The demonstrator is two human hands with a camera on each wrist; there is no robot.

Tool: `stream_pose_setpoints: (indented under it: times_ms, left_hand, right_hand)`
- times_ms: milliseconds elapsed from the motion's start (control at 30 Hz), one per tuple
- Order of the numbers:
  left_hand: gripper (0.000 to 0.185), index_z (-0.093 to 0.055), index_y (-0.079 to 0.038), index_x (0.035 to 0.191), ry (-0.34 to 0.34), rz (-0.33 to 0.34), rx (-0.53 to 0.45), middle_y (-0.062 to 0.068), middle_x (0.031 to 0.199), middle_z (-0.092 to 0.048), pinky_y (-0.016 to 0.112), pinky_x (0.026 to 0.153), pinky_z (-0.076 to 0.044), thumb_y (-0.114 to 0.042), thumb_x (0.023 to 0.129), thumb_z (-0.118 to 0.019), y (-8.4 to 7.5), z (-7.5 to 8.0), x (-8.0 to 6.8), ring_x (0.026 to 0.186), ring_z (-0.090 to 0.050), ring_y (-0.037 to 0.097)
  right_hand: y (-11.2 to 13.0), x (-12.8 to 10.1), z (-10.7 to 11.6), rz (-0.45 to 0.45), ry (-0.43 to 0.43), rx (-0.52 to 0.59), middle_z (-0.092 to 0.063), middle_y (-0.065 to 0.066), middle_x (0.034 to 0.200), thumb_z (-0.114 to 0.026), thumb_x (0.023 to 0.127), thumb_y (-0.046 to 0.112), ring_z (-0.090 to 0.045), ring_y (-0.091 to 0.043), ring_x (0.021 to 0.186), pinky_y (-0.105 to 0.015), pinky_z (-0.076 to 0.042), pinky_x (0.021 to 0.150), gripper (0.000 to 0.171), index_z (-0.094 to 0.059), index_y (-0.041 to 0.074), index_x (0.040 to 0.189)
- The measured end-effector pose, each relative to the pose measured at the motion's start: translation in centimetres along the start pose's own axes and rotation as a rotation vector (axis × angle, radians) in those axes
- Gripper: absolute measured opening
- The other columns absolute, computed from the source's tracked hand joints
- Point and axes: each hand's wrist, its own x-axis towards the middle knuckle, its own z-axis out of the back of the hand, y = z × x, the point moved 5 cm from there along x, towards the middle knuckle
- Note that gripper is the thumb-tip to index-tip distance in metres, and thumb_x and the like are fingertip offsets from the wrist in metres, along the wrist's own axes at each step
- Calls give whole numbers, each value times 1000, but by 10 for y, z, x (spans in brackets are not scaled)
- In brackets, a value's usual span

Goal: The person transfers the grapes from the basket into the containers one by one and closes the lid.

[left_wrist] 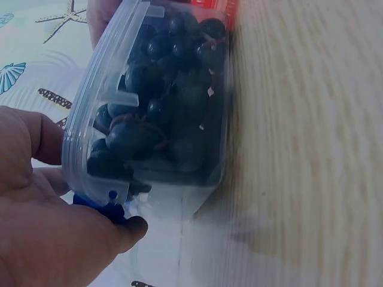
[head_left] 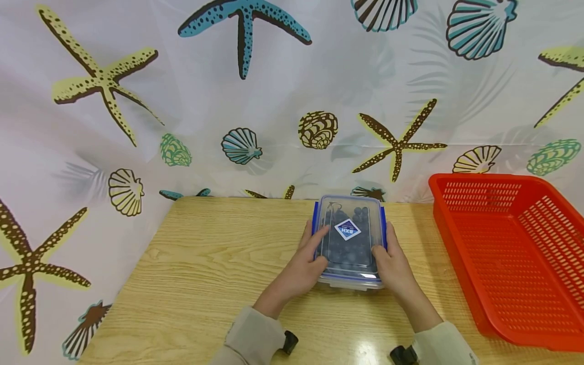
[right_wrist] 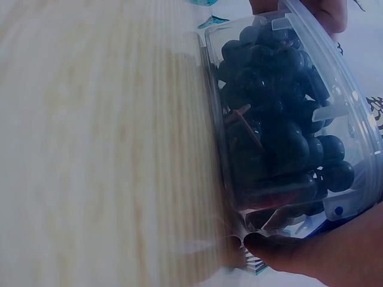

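A clear plastic food container [head_left: 337, 281] with a lid and blue side clips stands on the wooden table. Dark grapes [right_wrist: 281, 143], some with reddish stems, fill it and show through its walls in both wrist views. A blue diamond label [head_left: 348, 229] marks the lid. From the left, my left hand [head_left: 298, 271] grips the container, with its thumb and a finger over the lid and another finger at the blue clip. My right hand [head_left: 397, 266] holds the opposite side, thumb on the lid's edge and fingers along the wall.
To the right stands a red plastic basket [head_left: 479, 284] with slotted walls. Behind the wooden table [head_left: 205, 274] hangs a white curtain [head_left: 283, 96] printed with starfish and shells.
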Motion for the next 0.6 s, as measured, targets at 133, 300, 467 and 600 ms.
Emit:
stream_pose_setpoints:
  times_ms: [133, 300, 467, 600]
  left_hand:
    - [58, -53, -13, 147, -41, 16, -2, 11, 167, 14, 59, 118, -9, 0, 92, -42, 0, -2, 1, 152, 9, 33]
    - [38, -74, -15, 107, -110, 44, -28, 10, 168, 6, 56, 116, -16, 3, 90, -45, -3, -2, 0, 152, 3, 34]
    - [33, -73, -13, 87, -154, 29, -71, 11, 168, -1, 53, 107, -28, 6, 89, -46, -6, -1, -1, 151, -3, 37]
    - [33, -73, -13, 89, -163, 26, -62, 11, 168, -2, 53, 107, -28, 6, 90, -46, -4, -1, -1, 151, -3, 37]
  right_hand:
    - [0, 0, 0, -3, 3, -2, 4, -18, 168, -33, 101, 9, 1, -34, 152, -52, -4, 119, 75, 12, 9, 161]
    - [-1, 1, 0, -18, 1, -15, 2, -16, 168, -33, 102, 10, -1, -32, 153, -51, -5, 119, 74, 11, 11, 162]
    - [0, 1, -1, -20, 16, -19, 3, -14, 169, -32, 102, 10, 1, -31, 153, -51, -4, 119, 74, 12, 12, 162]
    - [1, 0, 0, -28, 31, -21, 7, -12, 168, -32, 103, 11, 4, -30, 153, -50, -3, 120, 73, 13, 11, 161]
